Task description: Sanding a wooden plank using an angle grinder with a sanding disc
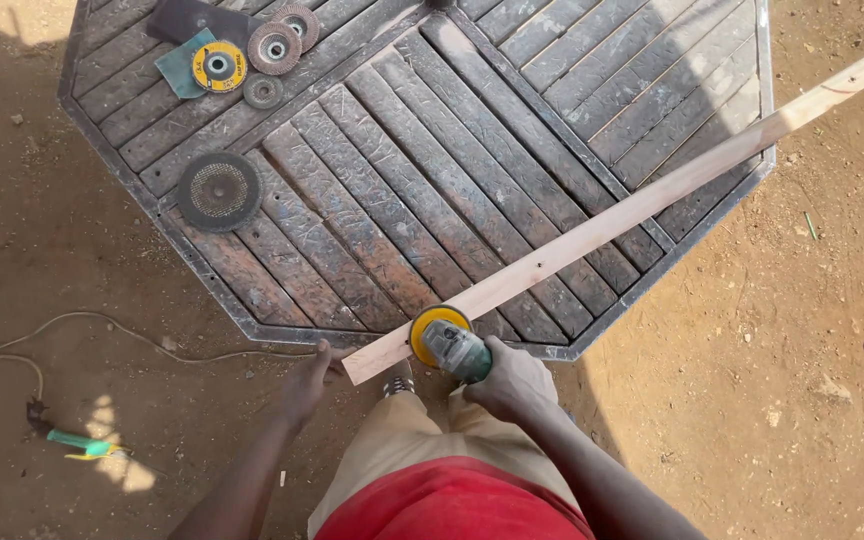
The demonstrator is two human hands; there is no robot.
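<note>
A long pale wooden plank point(632, 210) lies diagonally across an octagonal slatted table point(432, 140), from my body out past the table's right edge. My left hand point(310, 382) holds the plank's near end, which overhangs the table's front edge. My right hand point(512, 382) grips a green angle grinder point(455, 348). Its yellow disc point(430, 326) rests against the plank close to the near end.
Several grinding discs point(252, 55) lie at the table's far left, and a large dark disc point(218, 190) sits on its left rim. A cable point(102, 325) runs over the dirt at left to a green-handled tool point(77, 442). Bare sandy ground surrounds the table.
</note>
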